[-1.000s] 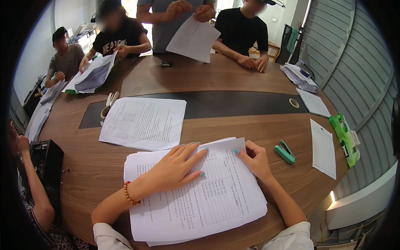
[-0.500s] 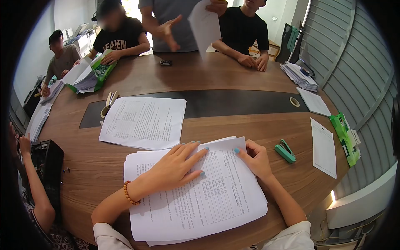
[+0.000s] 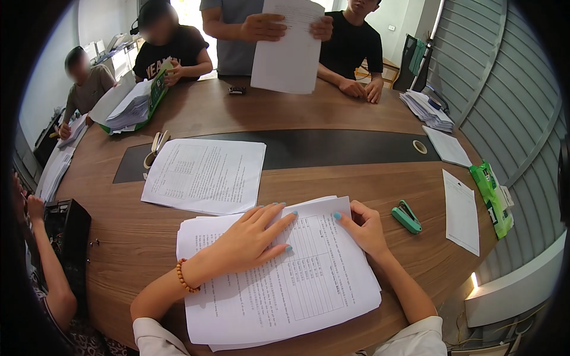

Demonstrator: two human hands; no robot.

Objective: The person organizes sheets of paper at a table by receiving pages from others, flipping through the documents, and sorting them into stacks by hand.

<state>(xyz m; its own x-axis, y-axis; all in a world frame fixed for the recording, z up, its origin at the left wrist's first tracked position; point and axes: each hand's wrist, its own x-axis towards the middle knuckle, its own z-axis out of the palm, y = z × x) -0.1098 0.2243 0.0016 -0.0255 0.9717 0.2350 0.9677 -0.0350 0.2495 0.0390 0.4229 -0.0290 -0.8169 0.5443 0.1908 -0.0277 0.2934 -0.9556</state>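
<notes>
A thick stack of printed sheets (image 3: 279, 296) lies in front of me on the brown table, its top page showing text and a ruled grid. Across its upper part my left hand (image 3: 255, 234) rests flat, fingers stretched and apart, a beaded bracelet at the wrist. My right hand (image 3: 363, 226) pinches the stack's top right corner, thumb on top and the other fingers curled underneath or behind. Beyond the stack is a second pile of printed pages (image 3: 205, 175). A teal stapler (image 3: 407, 216) sits to the right of my right hand.
A person opposite holds up a sheet (image 3: 288, 53). A seated person handles a green packet of paper (image 3: 157, 95). A tape roll (image 3: 420, 146), a single sheet (image 3: 461, 210) and a green wrapper (image 3: 491, 199) lie at right. A black box (image 3: 65, 237) stands at left.
The standing person opposite has brought both hands to the sheet and lowered it, facing me. The green packet's side was pulled more upright. My hands have stayed in place.
</notes>
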